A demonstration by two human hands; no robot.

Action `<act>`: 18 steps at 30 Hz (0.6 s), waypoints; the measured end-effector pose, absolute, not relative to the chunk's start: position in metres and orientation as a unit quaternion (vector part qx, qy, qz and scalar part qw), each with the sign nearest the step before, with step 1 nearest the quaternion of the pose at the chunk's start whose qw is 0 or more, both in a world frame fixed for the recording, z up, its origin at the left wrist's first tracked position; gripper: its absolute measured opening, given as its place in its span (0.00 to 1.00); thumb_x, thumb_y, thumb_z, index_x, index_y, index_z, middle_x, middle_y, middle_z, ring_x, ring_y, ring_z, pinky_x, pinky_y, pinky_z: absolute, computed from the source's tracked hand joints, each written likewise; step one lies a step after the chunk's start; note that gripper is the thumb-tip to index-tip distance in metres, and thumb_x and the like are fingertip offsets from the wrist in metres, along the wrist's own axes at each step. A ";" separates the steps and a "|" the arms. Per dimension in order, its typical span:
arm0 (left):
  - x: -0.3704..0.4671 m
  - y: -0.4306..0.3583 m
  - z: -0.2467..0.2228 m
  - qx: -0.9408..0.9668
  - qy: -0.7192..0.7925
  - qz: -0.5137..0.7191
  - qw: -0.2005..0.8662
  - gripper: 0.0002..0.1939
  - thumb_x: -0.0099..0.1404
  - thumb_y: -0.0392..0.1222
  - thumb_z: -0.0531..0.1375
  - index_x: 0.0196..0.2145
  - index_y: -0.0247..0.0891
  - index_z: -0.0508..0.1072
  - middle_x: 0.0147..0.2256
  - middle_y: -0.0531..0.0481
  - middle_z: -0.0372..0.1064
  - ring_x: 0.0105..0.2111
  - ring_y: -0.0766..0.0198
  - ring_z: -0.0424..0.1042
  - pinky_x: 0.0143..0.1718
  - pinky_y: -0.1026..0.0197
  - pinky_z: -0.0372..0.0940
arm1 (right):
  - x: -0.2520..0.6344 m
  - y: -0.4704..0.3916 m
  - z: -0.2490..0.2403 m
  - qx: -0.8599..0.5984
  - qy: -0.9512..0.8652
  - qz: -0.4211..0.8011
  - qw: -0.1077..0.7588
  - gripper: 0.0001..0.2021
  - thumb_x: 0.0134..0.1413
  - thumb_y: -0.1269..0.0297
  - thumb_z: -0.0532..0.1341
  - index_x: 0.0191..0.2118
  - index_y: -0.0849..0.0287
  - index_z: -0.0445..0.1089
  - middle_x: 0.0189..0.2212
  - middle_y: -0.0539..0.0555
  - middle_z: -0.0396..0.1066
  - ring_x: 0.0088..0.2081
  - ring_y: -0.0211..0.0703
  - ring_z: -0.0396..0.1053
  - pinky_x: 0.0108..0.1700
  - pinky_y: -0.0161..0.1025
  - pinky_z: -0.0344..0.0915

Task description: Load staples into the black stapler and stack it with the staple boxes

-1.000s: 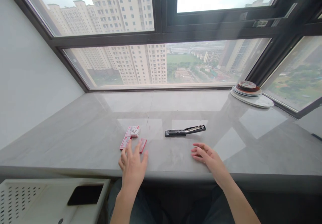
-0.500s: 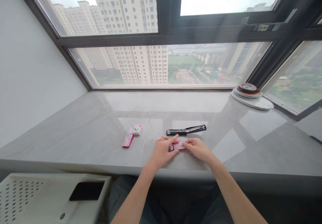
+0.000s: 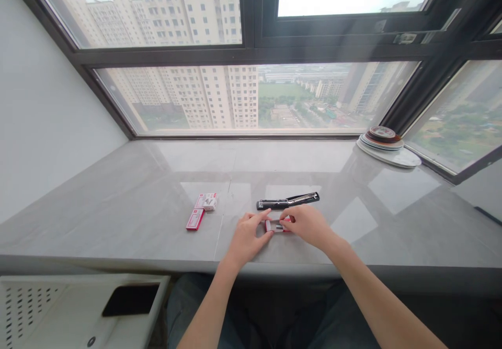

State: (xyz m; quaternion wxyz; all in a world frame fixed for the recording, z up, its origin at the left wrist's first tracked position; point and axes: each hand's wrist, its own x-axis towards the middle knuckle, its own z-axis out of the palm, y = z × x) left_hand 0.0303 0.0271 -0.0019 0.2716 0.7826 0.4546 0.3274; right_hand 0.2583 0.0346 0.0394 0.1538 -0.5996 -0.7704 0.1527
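A small red and white staple box (image 3: 268,226) lies on the grey counter in front of me, its inside showing with a small dark strip in it. My left hand (image 3: 248,236) grips its left end, thumb on the near side and index finger along the far side. Over the box's right part, my right hand (image 3: 304,224) has thumb and fingers pinched together; what is between them is too small to make out. Just beyond both hands lies a black stapler (image 3: 272,204), its top swung open and the metal channel exposed.
Left of my hands lie several more small boxes, a red-edged one (image 3: 195,219) and a white one (image 3: 210,201) among them. Stacked plates (image 3: 386,148) stand at the back right by the window. Below the counter (image 3: 117,208), a white perforated plastic piece (image 3: 70,307) is at left.
The box's printed top was showing before; now its inside is visible. My right hand has shifted up and over the box, fingertips at its inside. My left hand stays at its left end.
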 end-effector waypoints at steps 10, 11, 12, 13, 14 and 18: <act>0.030 0.028 -0.004 0.778 0.459 0.330 0.273 0.33 0.64 0.42 0.66 0.65 0.57 0.65 0.50 0.55 0.77 0.52 0.56 0.70 0.59 0.51 0.63 | 0.256 0.047 0.031 -0.526 -0.815 0.168 0.178 0.05 0.57 0.65 0.63 0.36 0.52 0.77 0.26 0.48 0.74 0.29 0.40 0.68 0.32 0.36 0.53; 0.030 0.028 -0.004 0.779 0.457 0.332 0.273 0.33 0.64 0.41 0.66 0.65 0.57 0.64 0.50 0.55 0.77 0.52 0.56 0.70 0.59 0.51 0.63 | 0.264 0.044 0.029 -0.525 -0.805 0.190 0.200 0.05 0.58 0.64 0.62 0.37 0.52 0.77 0.26 0.48 0.74 0.29 0.39 0.68 0.33 0.35 0.55; 0.030 0.028 -0.004 0.779 0.454 0.335 0.274 0.34 0.64 0.41 0.66 0.66 0.57 0.64 0.50 0.55 0.76 0.52 0.56 0.70 0.59 0.51 0.63 | 0.273 0.041 0.027 -0.527 -0.796 0.205 0.218 0.06 0.60 0.62 0.61 0.37 0.53 0.77 0.26 0.48 0.73 0.29 0.39 0.67 0.33 0.35 0.56; 0.030 0.028 -0.004 0.779 0.452 0.338 0.275 0.34 0.64 0.42 0.66 0.65 0.57 0.64 0.51 0.55 0.76 0.52 0.56 0.70 0.59 0.51 0.63 | 0.282 0.037 0.024 -0.531 -0.786 0.213 0.233 0.07 0.61 0.61 0.61 0.38 0.53 0.77 0.27 0.48 0.73 0.29 0.39 0.67 0.34 0.35 0.58; 0.029 0.028 -0.003 0.778 0.450 0.343 0.274 0.34 0.64 0.42 0.66 0.65 0.56 0.65 0.51 0.55 0.76 0.53 0.56 0.70 0.59 0.52 0.63 | 0.290 0.033 0.021 -0.538 -0.777 0.214 0.247 0.08 0.62 0.59 0.60 0.39 0.53 0.77 0.29 0.49 0.73 0.30 0.39 0.66 0.35 0.36 0.59; 0.030 0.029 -0.002 0.745 0.490 0.372 0.259 0.24 0.67 0.47 0.64 0.60 0.52 0.71 0.47 0.51 0.77 0.47 0.57 0.73 0.52 0.54 0.66 | 0.309 0.020 0.011 -0.556 -0.757 0.217 0.264 0.16 0.60 0.51 0.64 0.49 0.52 0.77 0.35 0.51 0.73 0.32 0.41 0.67 0.37 0.37 0.63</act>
